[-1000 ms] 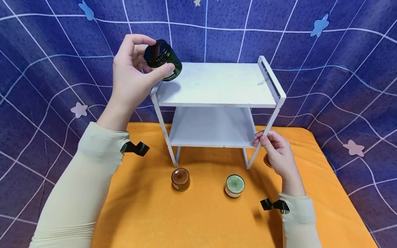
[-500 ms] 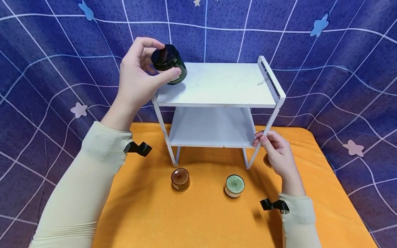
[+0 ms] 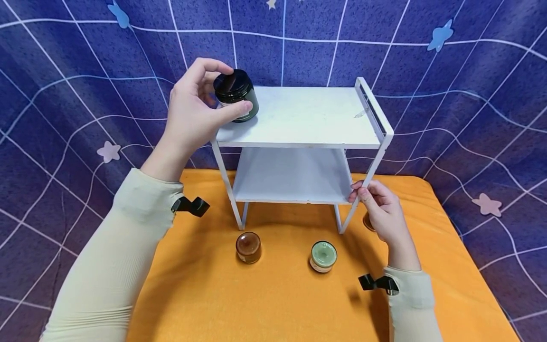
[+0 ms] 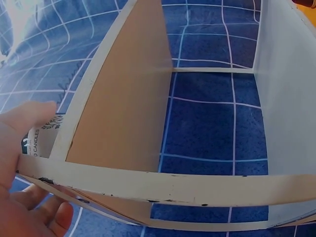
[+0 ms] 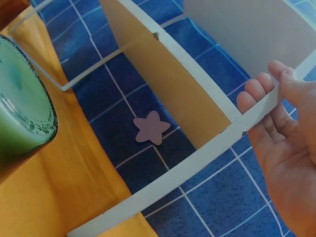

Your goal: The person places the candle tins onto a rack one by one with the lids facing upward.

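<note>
My left hand (image 3: 194, 107) holds a dark green candle jar (image 3: 249, 102) with a black lid, thumb on the front and fingers over the lid and far side. The jar is nearly upright at the left end of the top board of a white two-tier shelf (image 3: 299, 116); whether its base touches the board I cannot tell. In the left wrist view the shelf's frame mostly hides the jar, leaving part of its white label (image 4: 47, 133) visible. My right hand (image 3: 384, 211) grips the shelf's right front leg (image 5: 197, 153), fingers behind and thumb in front.
On the orange cloth (image 3: 278, 304) before the shelf stand a brown glass jar (image 3: 249, 248) and a green candle jar (image 3: 323, 256). Another brown jar (image 3: 368, 222) is partly hidden behind my right hand. A blue gridded curtain (image 3: 299, 47) hangs behind the shelf.
My left hand has moved right and down with the candle jar, turning it from tilted to nearly upright over the board's left end. The right hand keeps its grip on the leg.
</note>
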Available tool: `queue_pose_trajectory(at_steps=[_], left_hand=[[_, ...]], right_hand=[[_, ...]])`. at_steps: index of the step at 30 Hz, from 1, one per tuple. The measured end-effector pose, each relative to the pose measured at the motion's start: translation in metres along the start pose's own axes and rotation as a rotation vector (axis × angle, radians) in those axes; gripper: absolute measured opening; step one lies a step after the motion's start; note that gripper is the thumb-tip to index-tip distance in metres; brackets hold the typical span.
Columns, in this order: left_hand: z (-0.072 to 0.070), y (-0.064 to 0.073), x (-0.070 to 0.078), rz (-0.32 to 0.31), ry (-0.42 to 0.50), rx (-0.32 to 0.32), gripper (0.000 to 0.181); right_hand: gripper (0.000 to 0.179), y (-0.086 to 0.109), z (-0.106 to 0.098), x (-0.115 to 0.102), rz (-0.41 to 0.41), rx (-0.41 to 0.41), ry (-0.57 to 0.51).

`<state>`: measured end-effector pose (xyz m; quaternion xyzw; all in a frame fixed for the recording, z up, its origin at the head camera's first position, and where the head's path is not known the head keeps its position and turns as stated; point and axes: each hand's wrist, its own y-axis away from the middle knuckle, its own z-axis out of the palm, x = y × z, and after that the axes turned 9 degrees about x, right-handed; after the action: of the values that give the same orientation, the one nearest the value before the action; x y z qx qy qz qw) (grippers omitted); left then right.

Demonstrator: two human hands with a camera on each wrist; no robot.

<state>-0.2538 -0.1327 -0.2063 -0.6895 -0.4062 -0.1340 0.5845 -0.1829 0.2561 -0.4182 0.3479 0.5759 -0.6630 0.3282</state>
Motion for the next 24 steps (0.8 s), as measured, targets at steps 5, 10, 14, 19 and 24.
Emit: queue_pose_trajectory(at_steps=[5, 10, 14, 19, 24], left_hand=[[-0.0001, 0.0010, 0.0007, -0.020, -0.014, -0.019, 0.057], [-0.0012, 0.0034, 0.0016, -0.046, -0.043, -0.032, 0.057], [-0.0023, 0.0048, 0.0021, -0.079, -0.042, -0.047, 0.057], [-0.0021, 0.0042, 0.0031, -0.072, -0.052, -0.070, 0.057], [-0.0025, 0.0030, 0.0045, -0.080, -0.066, -0.088, 0.057]], right_hand=[[0.018, -0.0008, -0.0004, -0.0003, -0.004, -0.001, 0.009], [0.018, -0.0004, -0.0001, 0.0003, 0.010, -0.004, 0.020], [0.019, 0.0007, -0.0002, 0.0018, 0.012, -0.017, 0.017], [0.018, 0.0006, -0.0009, 0.0026, -0.013, -0.014, 0.005], [0.018, 0.0001, -0.0012, 0.0020, -0.019, -0.008, 0.000]])
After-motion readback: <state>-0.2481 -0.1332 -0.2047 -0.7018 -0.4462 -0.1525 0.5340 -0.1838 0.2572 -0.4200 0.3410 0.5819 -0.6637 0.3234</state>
